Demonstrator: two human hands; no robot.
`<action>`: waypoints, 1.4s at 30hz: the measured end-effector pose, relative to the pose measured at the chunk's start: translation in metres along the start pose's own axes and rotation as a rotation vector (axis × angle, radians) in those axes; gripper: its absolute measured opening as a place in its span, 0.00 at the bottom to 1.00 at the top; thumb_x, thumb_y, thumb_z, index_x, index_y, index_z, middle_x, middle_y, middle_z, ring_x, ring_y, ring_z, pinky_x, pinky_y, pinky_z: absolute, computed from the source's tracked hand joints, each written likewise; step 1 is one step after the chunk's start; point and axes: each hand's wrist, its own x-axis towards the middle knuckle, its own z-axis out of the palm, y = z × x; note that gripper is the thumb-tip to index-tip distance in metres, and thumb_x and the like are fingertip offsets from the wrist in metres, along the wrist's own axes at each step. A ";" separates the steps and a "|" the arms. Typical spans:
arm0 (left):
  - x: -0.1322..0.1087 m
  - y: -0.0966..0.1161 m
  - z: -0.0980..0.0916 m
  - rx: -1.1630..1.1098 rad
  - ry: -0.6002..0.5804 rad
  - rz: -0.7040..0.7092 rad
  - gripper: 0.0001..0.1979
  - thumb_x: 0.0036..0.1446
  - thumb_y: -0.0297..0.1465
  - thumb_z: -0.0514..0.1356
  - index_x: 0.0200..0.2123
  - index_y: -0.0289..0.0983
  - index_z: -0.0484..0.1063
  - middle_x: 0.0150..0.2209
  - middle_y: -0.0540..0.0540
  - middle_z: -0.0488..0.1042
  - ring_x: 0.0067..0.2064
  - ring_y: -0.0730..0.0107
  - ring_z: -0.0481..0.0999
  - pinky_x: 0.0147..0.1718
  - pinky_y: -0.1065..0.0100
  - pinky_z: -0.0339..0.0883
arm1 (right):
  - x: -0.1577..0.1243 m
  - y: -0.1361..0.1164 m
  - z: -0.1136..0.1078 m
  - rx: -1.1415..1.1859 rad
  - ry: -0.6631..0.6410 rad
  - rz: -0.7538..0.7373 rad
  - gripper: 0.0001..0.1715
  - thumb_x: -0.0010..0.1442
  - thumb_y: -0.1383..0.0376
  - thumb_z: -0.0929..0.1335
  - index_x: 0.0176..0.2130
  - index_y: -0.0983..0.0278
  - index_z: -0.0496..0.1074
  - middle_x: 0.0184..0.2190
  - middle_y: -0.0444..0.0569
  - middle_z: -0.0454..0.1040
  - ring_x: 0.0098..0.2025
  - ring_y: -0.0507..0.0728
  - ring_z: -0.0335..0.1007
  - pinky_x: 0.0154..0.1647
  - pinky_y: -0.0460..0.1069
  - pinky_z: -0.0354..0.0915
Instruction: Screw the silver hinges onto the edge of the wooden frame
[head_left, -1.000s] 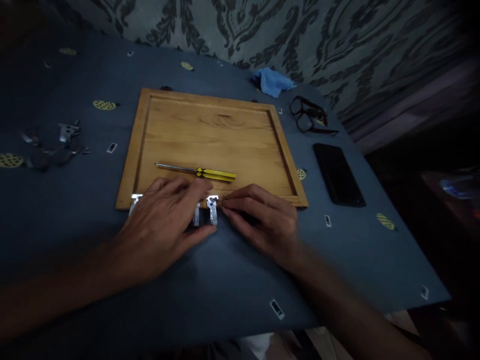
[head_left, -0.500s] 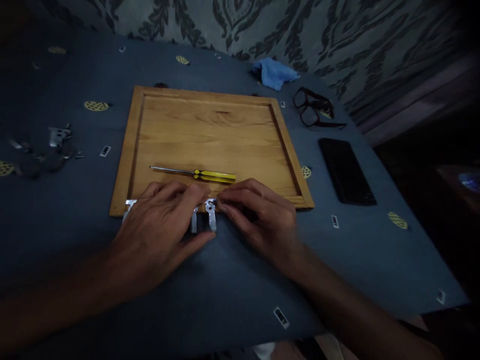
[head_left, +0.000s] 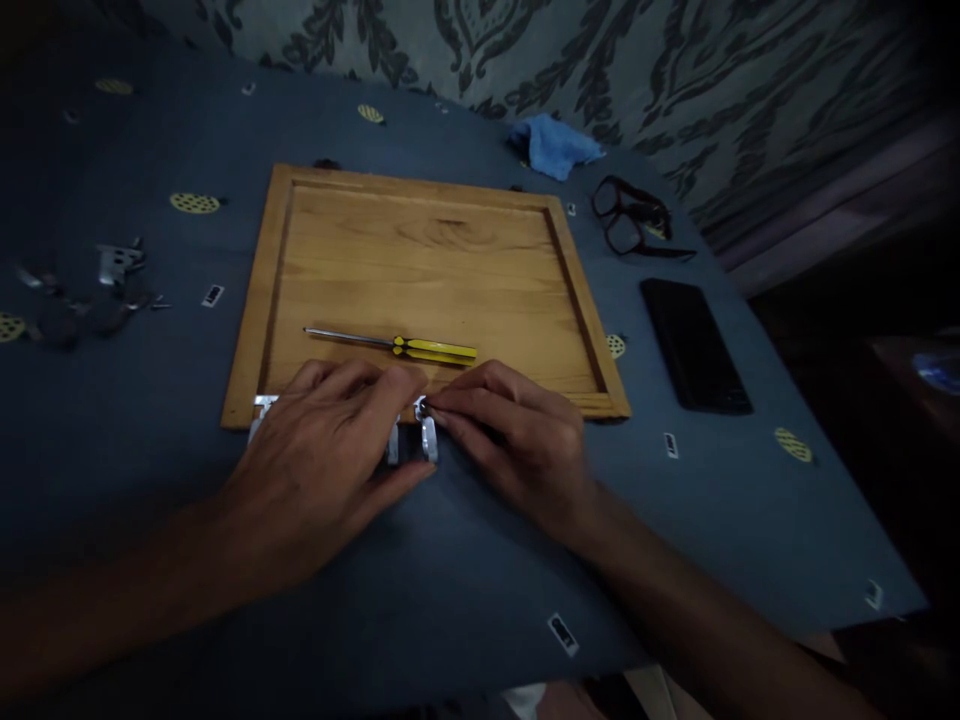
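A framed wooden panel (head_left: pixel 427 270) lies on the dark cloth. Along its near edge sits a silver metal bracket (head_left: pixel 429 440) with prongs hanging past the wood. My left hand (head_left: pixel 322 450) lies over the bracket, fingers on the panel's edge and thumb beneath a prong, hiding the middle part. My right hand (head_left: pixel 517 440) is pinched at the bracket's right end; whatever is between its fingertips is too small to make out. Just beyond both hands, a yellow and black screwdriver (head_left: pixel 435 350) rests on the panel, its shaft pointing left.
Loose metal parts (head_left: pixel 116 265) lie on the cloth at the left. Right of the panel are a black phone (head_left: pixel 694 345) and dark-framed glasses (head_left: pixel 626 215). A blue cloth (head_left: pixel 559 147) is near the patterned wall at the back.
My right fingertips have shifted slightly left, onto the bracket's right end, and now cover more of it. My left hand keeps its place on the bracket. The view has moved slightly.
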 end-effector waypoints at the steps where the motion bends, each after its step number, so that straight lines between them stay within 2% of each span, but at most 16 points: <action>1: 0.000 0.000 0.000 0.006 0.003 0.000 0.15 0.64 0.36 0.62 0.52 0.42 0.67 0.45 0.45 0.81 0.50 0.48 0.78 0.44 0.52 0.70 | 0.000 -0.001 0.000 -0.038 -0.009 -0.013 0.08 0.70 0.68 0.69 0.42 0.64 0.80 0.36 0.48 0.81 0.37 0.52 0.80 0.38 0.45 0.76; 5: 0.000 0.000 0.000 0.037 0.024 0.028 0.16 0.64 0.35 0.62 0.53 0.40 0.65 0.46 0.43 0.81 0.50 0.49 0.78 0.43 0.53 0.69 | -0.002 -0.002 -0.003 -0.153 -0.028 -0.076 0.11 0.72 0.66 0.67 0.43 0.65 0.80 0.36 0.50 0.82 0.37 0.53 0.81 0.38 0.46 0.76; 11: 0.000 0.000 0.000 0.032 0.028 0.035 0.16 0.64 0.35 0.62 0.53 0.40 0.66 0.46 0.43 0.81 0.50 0.49 0.78 0.44 0.54 0.68 | -0.003 0.001 -0.006 -0.189 -0.086 -0.126 0.12 0.72 0.66 0.67 0.46 0.66 0.80 0.38 0.52 0.82 0.39 0.53 0.80 0.40 0.46 0.75; 18: 0.000 0.000 0.000 0.023 0.014 0.015 0.16 0.64 0.36 0.61 0.53 0.40 0.66 0.48 0.43 0.81 0.52 0.49 0.78 0.45 0.53 0.69 | -0.002 0.000 -0.002 -0.164 -0.066 -0.076 0.12 0.72 0.65 0.66 0.43 0.63 0.80 0.36 0.49 0.81 0.37 0.53 0.79 0.39 0.47 0.75; 23: 0.000 0.000 0.001 0.006 0.014 0.001 0.16 0.64 0.37 0.61 0.53 0.41 0.67 0.48 0.44 0.81 0.52 0.48 0.78 0.45 0.53 0.69 | 0.003 0.001 -0.003 0.010 0.010 0.036 0.04 0.69 0.68 0.70 0.41 0.61 0.78 0.33 0.46 0.78 0.35 0.53 0.77 0.37 0.47 0.75; 32: 0.000 0.000 0.001 -0.015 -0.001 -0.004 0.14 0.64 0.37 0.61 0.51 0.40 0.70 0.45 0.43 0.81 0.51 0.47 0.77 0.46 0.51 0.69 | 0.007 0.001 -0.007 0.010 -0.092 0.020 0.04 0.69 0.67 0.69 0.40 0.62 0.76 0.34 0.47 0.78 0.36 0.53 0.77 0.38 0.47 0.73; 42: 0.000 0.000 0.001 0.009 0.015 0.024 0.16 0.64 0.36 0.62 0.53 0.39 0.68 0.47 0.43 0.82 0.51 0.48 0.78 0.45 0.53 0.69 | 0.011 0.000 -0.009 0.023 -0.123 0.028 0.03 0.69 0.68 0.69 0.40 0.63 0.76 0.34 0.46 0.76 0.36 0.52 0.75 0.37 0.46 0.70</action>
